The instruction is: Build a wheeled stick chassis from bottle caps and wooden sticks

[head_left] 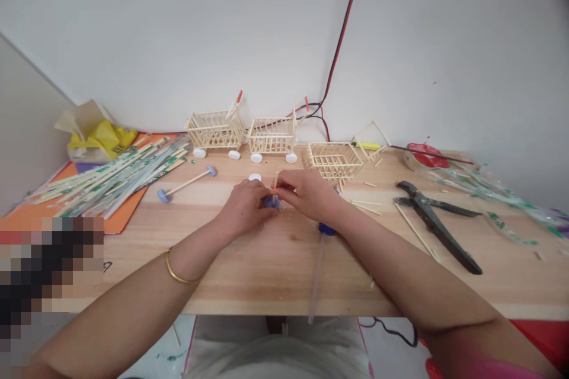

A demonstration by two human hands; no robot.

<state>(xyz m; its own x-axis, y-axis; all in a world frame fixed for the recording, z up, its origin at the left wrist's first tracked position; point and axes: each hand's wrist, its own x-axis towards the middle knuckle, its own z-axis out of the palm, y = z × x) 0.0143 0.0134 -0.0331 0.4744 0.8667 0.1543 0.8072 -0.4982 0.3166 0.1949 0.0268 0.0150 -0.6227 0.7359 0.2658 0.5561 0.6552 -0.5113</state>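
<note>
Near the middle of the table, my left hand is closed on a small blue wheel-like cap, holding it at the tabletop. The fingers of my right hand pinch a short wooden stick that stands upright over the cap; whether the two touch is hard to see. Just beyond my left fingers lies a white disc. Partly under my right wrist is a blue glue gun, with a clear glue stick reaching toward the table's front edge. A wooden axle with blue wheels lies to the left.
Two wheeled stick carts and a stick basket stand along the wall. Wrapped sticks cover an orange sheet at left. Black pliers, loose sticks and a red-topped bowl are at right.
</note>
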